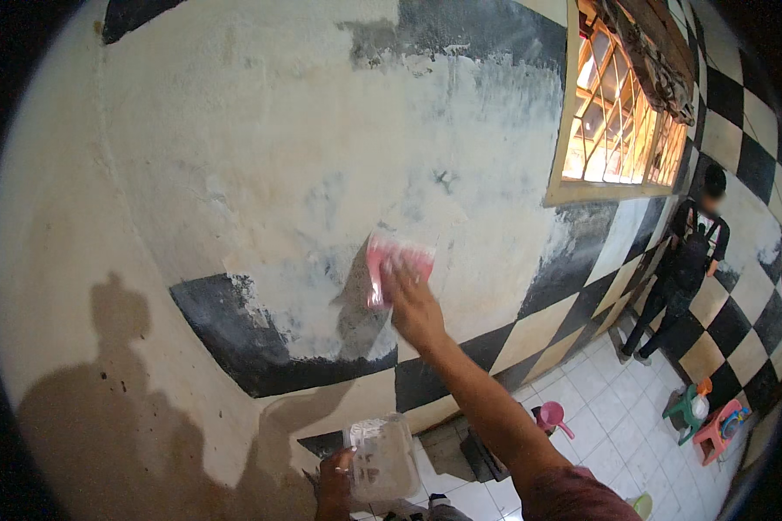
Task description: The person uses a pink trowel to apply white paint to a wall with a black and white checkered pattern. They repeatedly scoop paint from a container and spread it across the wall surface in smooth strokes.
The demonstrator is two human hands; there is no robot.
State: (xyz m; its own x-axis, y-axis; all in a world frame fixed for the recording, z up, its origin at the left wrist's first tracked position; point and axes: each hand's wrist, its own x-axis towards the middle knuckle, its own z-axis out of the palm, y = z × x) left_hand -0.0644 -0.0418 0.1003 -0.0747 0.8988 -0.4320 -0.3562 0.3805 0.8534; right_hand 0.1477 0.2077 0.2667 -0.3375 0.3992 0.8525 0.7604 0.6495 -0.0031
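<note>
My right hand [416, 303] presses a pink flat spreader [401, 257], slightly blurred, against the wall [287, 195]. Whitish filler is smeared over the wall's black and cream checks around it, with dark patches showing through. Low in the view, my left hand [336, 478] grips the left side of a translucent plastic tub [386, 465]. White paste clings to the tub's far inner edge, and part of my left hand's fingers is hidden behind it.
A barred window [616, 124] opens in the wall at upper right. Another person [687, 260] stands by the far wall. Green [684, 413] and pink [717, 433] stools hold items. A pink dipper [551, 415] is above the white tiled floor [603, 397].
</note>
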